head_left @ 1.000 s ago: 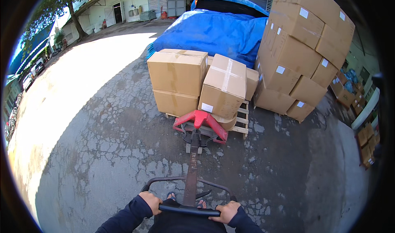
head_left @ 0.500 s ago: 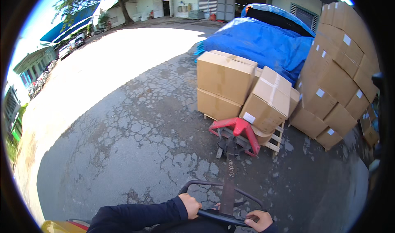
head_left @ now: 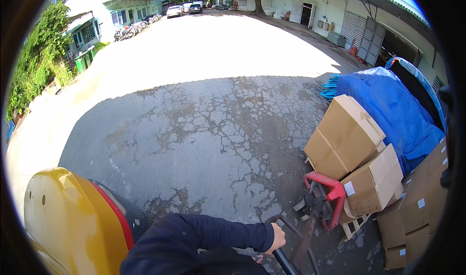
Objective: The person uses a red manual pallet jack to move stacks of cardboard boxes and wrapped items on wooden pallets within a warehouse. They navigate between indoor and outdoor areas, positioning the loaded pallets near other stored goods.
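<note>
My left hand [head_left: 276, 239] grips the black loop handle [head_left: 285, 262] of a red pallet jack [head_left: 335, 193] at the lower right. My right hand is out of the picture. The jack's forks are hidden under a wooden pallet [head_left: 357, 226]. Brown cardboard boxes [head_left: 353, 124] are stacked on that pallet, and another box [head_left: 373, 182] leans tilted on the near side, with a white label on its face. My dark left sleeve [head_left: 218, 235] reaches across the lower edge.
A yellow machine cover [head_left: 80, 216] with a red stripe stands close on my left. Cracked pavement [head_left: 194, 134] stretches ahead. On the right are a blue tarp [head_left: 388, 110] over a load and a tall stack of boxes [head_left: 416, 212]. Parked cars [head_left: 184, 9] and motorbikes [head_left: 136, 28] stand far off.
The view has swung left, so the jack and boxes sit farther right. The yellow cover has come into sight. My right hand has left the picture; my left still grips the handle.
</note>
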Tool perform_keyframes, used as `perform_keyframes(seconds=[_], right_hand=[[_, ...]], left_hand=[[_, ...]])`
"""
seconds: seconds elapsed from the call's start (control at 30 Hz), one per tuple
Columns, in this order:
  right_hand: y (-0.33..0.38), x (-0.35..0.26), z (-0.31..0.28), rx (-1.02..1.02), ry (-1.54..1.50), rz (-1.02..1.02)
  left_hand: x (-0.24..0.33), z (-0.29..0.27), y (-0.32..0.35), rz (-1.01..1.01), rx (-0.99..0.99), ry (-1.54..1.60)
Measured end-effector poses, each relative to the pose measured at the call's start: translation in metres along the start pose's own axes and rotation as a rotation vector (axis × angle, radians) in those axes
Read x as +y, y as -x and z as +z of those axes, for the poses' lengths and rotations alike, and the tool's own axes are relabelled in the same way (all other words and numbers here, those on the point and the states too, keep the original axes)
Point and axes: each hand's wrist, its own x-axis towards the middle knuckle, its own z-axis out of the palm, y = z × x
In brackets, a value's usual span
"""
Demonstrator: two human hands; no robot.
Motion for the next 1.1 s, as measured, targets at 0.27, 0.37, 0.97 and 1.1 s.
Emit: perform_keyframes(seconds=[0.27,0.37,0.97,1.1], right_hand=[[-0.062,0.028,-0.066,0.106,0.023,-0.099],[-0.083,0.014,-0.104,0.095,0.053,-0.063],[-0.216,-0.265,0.001,-0.096,-0.041,0.507],[-0.218,-0.334,0.071,0.111,-0.008,0.603]], left_hand=[[-0.011,-0.092,-0.049,0.152,-0.063,0.013],[-0.038,-0.126,-0.063,0.223,0.065,0.044],[-0.359,-0.152,-0.050,0.643,-0.065,0.276],[-0.377,-0.107,0.009,0.695,-0.247,-0.043]])
